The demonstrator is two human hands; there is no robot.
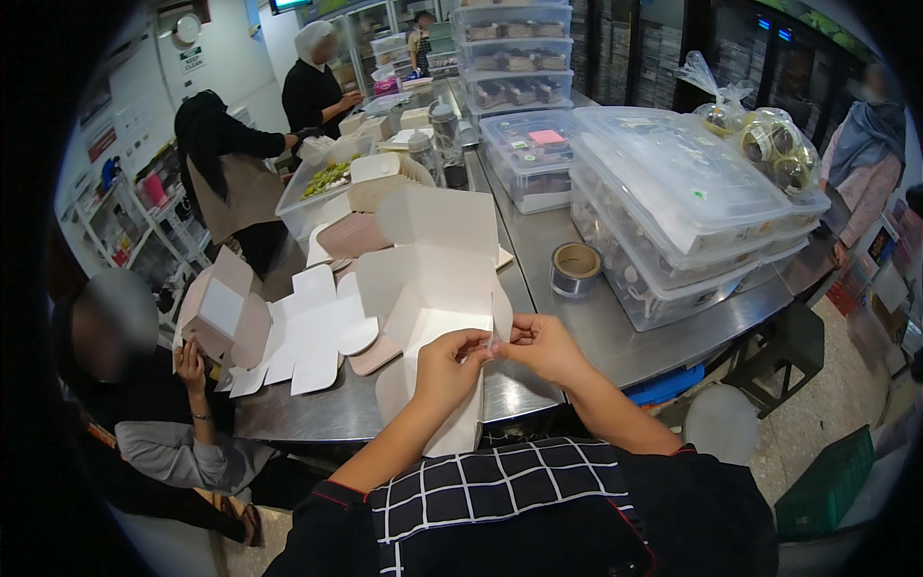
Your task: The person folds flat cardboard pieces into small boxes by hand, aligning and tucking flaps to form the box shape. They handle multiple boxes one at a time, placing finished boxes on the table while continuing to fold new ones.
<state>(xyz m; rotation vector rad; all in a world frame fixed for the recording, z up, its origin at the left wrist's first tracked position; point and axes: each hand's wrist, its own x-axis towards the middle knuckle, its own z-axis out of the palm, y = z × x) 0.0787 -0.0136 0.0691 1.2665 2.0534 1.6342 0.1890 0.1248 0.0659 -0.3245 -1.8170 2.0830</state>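
Note:
My left hand (452, 367) and my right hand (550, 348) meet at the right edge of a partly folded pale pink cardboard box (447, 231). Between their pinched fingertips is a small clear strip (490, 346) that looks like tape. The box stands open in front of me, with its tall back panel raised and side flaps spread. Part of its front is hidden behind my left hand and forearm. A roll of clear tape (575, 284) with a brown core sits on the table to the right.
Flat white box blanks (317, 327) and stacked pink blanks (361, 236) cover the steel table (317, 418) to the left. Lidded plastic tubs (673, 183) are stacked at right. At left, a seated person holds another pink box (226, 303); others stand farther back. A stool (784, 341) is at right.

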